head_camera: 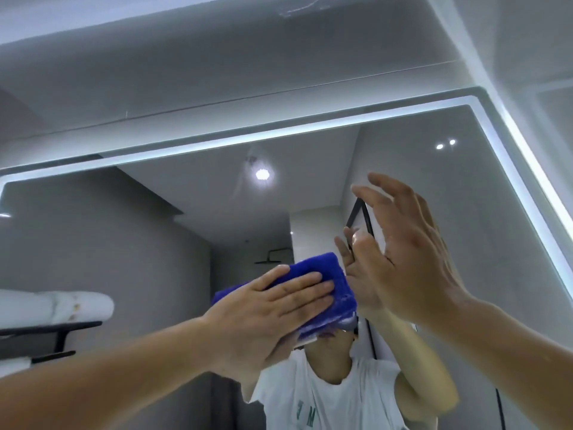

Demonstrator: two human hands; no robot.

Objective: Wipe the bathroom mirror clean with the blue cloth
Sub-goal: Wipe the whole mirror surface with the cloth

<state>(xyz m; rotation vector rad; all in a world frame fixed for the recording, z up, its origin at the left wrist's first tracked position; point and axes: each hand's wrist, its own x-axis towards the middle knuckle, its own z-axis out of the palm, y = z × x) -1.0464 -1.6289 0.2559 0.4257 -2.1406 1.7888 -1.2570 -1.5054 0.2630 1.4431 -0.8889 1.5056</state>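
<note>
The bathroom mirror [310, 169] fills most of the view, framed by a lit white strip along its top and right edges. My left hand [279, 308] lies flat with straight fingers on the folded blue cloth [328, 287] and presses it against the glass near the mirror's middle. My right hand [409, 252] hovers just to the right of the cloth, fingers spread and relaxed, holding nothing, close to the glass. Both arms and a person in a white shirt show as reflections below the cloth.
The mirror reflects a rolled white towel [52, 308] on a black rack at the left, a black shower head [273, 256] and ceiling spotlights. Grey wall and ceiling rise above the mirror's lit top edge [279, 136].
</note>
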